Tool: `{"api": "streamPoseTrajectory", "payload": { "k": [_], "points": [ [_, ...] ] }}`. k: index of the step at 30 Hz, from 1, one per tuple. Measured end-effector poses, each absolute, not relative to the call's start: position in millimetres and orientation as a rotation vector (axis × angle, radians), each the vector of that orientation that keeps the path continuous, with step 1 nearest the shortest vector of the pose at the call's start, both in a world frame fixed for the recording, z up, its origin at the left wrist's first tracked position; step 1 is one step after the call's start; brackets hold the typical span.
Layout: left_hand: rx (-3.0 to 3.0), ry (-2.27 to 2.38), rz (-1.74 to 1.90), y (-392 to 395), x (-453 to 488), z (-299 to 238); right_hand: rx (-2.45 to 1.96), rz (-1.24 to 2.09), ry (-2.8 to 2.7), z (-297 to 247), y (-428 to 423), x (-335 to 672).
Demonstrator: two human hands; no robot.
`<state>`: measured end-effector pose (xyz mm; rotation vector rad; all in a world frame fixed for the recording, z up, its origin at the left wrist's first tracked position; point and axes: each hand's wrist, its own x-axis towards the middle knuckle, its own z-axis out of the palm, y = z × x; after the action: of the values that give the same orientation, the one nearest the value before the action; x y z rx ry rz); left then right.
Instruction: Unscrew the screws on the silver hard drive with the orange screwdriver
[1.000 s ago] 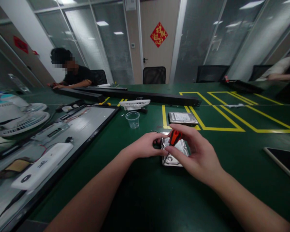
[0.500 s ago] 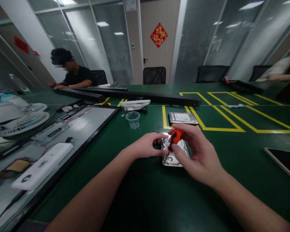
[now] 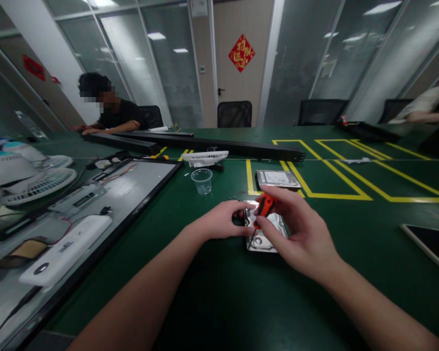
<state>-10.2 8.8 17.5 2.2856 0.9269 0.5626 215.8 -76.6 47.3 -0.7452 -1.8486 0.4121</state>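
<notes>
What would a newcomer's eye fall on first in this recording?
Probably the orange-and-black screwdriver in the right grip, slanting over a silver hard drive just right of centre. Next, the red diamond sign on the door straight ahead, then the yellow lines on the green table beyond the right grip.

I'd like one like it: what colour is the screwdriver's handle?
The screwdriver handle is orange and black, clearest in the head view.

Hard drive (image 3: pixel 262 241), silver-topped, lay flat on green table (image 3: pixel 219 297). Screwdriver (image 3: pixel 266 205), orange-and-black handle, thin dark shaft, was tilted over it, tip down at the drive's near-left corner.
</notes>
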Motion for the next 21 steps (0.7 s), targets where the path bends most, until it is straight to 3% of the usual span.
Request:
{"api": "streamPoseTrajectory", "payload": {
  "k": [6, 21],
  "points": [
    [2.268, 0.917, 0.541, 8.8, -9.2, 19.8, -0.692, 0.562, -1.78, 49.6, -79.3, 212.9],
    [2.284, 0.886, 0.564, 7.9, -8.4, 20.5, -0.741, 0.432, -1.881, 47.1, -78.1, 216.9]
  ]
}}
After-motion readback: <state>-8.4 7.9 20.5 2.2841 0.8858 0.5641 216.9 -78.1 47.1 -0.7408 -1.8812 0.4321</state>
